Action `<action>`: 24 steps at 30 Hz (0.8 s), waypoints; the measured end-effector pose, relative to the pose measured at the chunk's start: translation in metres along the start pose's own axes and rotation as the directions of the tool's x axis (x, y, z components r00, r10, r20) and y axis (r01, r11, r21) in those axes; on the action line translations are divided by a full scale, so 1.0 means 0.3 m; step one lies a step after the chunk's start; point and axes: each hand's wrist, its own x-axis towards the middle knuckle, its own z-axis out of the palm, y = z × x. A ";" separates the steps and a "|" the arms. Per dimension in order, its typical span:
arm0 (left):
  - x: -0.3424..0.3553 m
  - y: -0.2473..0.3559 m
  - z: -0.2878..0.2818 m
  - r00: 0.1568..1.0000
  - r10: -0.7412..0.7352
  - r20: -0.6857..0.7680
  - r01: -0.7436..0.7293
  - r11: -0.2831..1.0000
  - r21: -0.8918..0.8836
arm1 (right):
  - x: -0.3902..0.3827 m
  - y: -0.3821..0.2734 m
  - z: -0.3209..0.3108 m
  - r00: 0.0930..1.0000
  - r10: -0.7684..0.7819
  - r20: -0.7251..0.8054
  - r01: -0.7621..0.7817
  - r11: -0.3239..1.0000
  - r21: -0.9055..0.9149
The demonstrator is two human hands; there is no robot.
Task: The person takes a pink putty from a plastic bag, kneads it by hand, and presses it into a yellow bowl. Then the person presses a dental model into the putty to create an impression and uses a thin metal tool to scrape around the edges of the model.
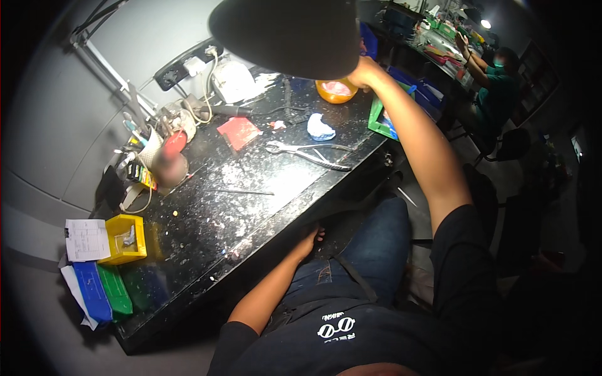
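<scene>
Seemingly for easy reach, long silver metal pliers (293,149) lie on the near side of the round orange bowl (337,98). The bare right hand (361,73) is just beside that bowl's right rim, its fingers partly hidden, so I cannot tell its grip; the bare left hand (310,242), well apart from the bowl and lower, nearer the body, is too dim to tell whether curled or spread.

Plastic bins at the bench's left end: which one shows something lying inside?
The yellow bin, above the other two in the picture. A small greyish item shows inside it; the blue bin and green bin show no contents.
</scene>
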 end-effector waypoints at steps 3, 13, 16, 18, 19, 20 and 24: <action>-0.004 -0.018 -0.018 1.000 0.000 0.011 0.001 1.000 -0.030 | 0.016 0.002 0.059 0.973 0.121 0.196 -0.175 0.942 0.286; 0.002 -0.009 0.013 0.995 -0.101 0.023 0.100 0.994 0.042 | -0.024 0.088 0.083 0.984 -0.043 0.173 -0.075 0.779 0.622; 0.020 -0.050 -0.006 0.994 -0.114 -0.001 0.113 0.991 0.078 | -0.153 -0.032 -0.015 0.984 -0.081 0.161 -0.055 0.718 0.694; 0.042 -0.082 -0.010 0.993 -0.120 0.003 0.120 0.990 0.072 | -0.218 -0.064 -0.059 0.975 -0.162 0.154 0.013 0.730 0.683; 0.037 -0.060 -0.004 0.992 -0.130 -0.001 0.130 0.989 0.071 | -0.256 -0.073 -0.059 0.970 -0.198 0.140 0.053 0.734 0.678; 0.031 -0.038 0.002 0.991 -0.132 -0.007 0.132 0.987 0.087 | -0.287 -0.088 -0.062 0.948 -0.246 0.200 0.053 0.745 0.665; 0.023 -0.026 -0.002 0.995 -0.102 -0.023 0.104 0.990 0.098 | -0.427 -0.169 -0.032 0.849 -0.435 0.299 0.095 0.683 0.724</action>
